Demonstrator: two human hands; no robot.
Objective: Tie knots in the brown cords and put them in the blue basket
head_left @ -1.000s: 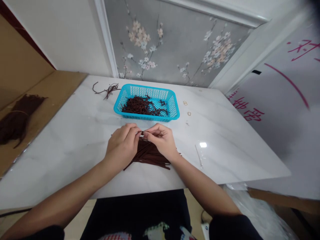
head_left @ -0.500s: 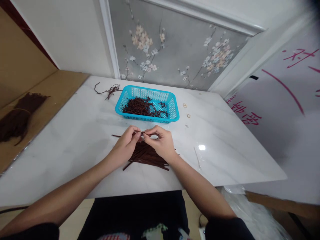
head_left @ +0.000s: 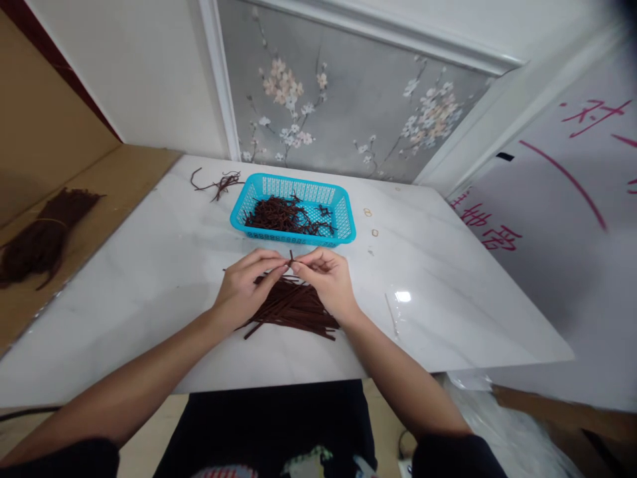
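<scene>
Between my fingertips is a short piece of brown cord, one end of it sticking up. My left hand pinches it from the left, and my right hand pinches it from the right. Both hands hover over a pile of straight brown cords lying on the white table, partly hidden by my fingers. Just beyond my hands stands a blue plastic basket containing a heap of short, bent brown pieces.
A few loose brown cords lie left of the basket. On cardboard at the far left rests a banded brown bundle. Rubber bands and a thin pale strip lie to the right. A flowered panel rises behind the table.
The fingertips have shifted slightly, and the cord's end now stands up between them. My left hand has moved a little left, its fingers straighter. The pile and basket are unchanged.
</scene>
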